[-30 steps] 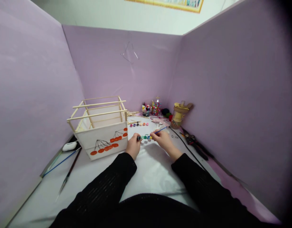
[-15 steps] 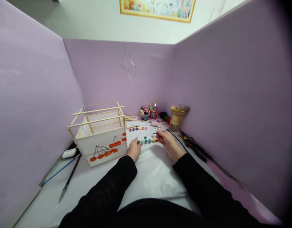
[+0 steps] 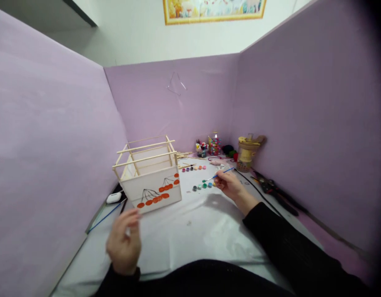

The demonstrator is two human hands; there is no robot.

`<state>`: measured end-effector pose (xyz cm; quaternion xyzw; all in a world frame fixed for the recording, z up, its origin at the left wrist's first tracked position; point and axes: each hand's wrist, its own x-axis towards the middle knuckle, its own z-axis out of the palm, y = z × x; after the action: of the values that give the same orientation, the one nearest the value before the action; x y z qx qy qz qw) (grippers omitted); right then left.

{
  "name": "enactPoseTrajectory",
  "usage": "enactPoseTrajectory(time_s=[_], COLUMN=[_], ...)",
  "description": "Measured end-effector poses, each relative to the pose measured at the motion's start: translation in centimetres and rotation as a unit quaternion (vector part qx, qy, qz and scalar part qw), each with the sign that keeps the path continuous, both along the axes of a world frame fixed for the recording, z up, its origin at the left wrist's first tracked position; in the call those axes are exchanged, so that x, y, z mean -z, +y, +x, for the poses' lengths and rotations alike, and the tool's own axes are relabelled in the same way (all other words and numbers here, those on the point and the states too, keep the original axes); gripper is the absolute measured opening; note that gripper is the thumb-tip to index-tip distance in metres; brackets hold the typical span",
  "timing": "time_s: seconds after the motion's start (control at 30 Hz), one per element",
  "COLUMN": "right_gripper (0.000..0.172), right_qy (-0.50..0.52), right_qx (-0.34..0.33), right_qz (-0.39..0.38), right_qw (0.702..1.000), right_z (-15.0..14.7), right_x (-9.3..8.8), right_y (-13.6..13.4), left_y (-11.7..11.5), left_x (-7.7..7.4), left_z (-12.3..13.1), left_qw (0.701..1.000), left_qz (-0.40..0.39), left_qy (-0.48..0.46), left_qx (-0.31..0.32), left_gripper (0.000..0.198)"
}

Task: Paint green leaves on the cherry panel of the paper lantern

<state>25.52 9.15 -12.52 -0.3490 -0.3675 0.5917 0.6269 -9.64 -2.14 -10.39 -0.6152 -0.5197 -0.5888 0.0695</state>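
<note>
My right hand (image 3: 230,184) pinches a thin blue paintbrush (image 3: 219,174), its tip over a row of small paint pots (image 3: 203,186) on the white table sheet. My left hand (image 3: 124,243) is raised near the front left, blurred, with fingers loosely curled and nothing visible in it. It hovers in front of a white box (image 3: 153,185) with a wooden stick frame on top and orange fruit on dark branches painted on its side.
A second row of paint pots (image 3: 194,168) lies behind the first. Jars of beads (image 3: 214,144), a yellow wooden holder (image 3: 246,153) and dark pliers (image 3: 270,188) sit at the back right. A white case (image 3: 114,197) and long brushes (image 3: 106,215) lie left. Purple panels (image 3: 54,136) wall three sides.
My left hand left the paint pots and drew back toward me at the front left. The right hand lifted the brush slightly. The view turned left.
</note>
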Motion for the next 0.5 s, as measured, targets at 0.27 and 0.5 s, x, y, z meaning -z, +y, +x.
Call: enactPoseTrajectory(time_s=[0.27,0.5], right_gripper=[0.042,0.044], right_qy=[-0.064,-0.054], right_qx=[-0.142,-0.213], right_qz=[0.064,0.082], right_qw=[0.986,0.972], right_z=[-4.5,-9.0], right_x=[0.1,-0.8], right_y=[-1.4,-1.1], left_y=[4.7,6.3], left_x=[0.8,0.0], left_z=[-6.9,-5.4], left_qw=[0.96,0.961], left_qz=[-0.278,-0.262], left_qy=[0.036,0.078], left_qx=[-0.014,-0.038], left_gripper=[0.051,0.042])
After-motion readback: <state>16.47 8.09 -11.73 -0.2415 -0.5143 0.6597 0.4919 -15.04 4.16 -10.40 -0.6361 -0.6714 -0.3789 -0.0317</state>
